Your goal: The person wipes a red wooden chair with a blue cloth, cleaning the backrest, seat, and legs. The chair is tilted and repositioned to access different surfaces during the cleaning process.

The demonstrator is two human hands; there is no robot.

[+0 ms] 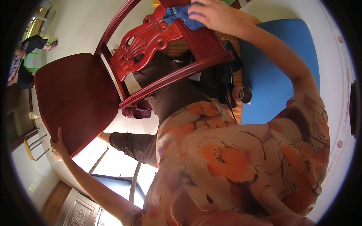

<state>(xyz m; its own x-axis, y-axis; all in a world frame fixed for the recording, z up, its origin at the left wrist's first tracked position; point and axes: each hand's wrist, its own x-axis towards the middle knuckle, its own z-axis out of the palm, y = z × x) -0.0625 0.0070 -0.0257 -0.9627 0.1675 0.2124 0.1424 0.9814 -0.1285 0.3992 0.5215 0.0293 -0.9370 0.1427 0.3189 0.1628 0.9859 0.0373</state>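
Note:
A red lacquered wooden chair [76,96] lies tilted before me, its flat seat at the left and its carved openwork back [138,48] towards the upper middle. My left hand [60,148] grips the near edge of the seat, thumb on the flat face. At the top, my right hand [210,14] holds a blue cloth [185,15] pressed against the chair's broad top rail [202,41]. Part of the cloth is hidden under the fingers.
A blue board or mat [278,70] lies at the right, beside a metal cup [243,94] and dark bags on a slatted bamboo surface [237,113]. Dark red clogs [137,113] rest on the floor. A person [31,48] sits at the far left, above a yellow stool [28,148].

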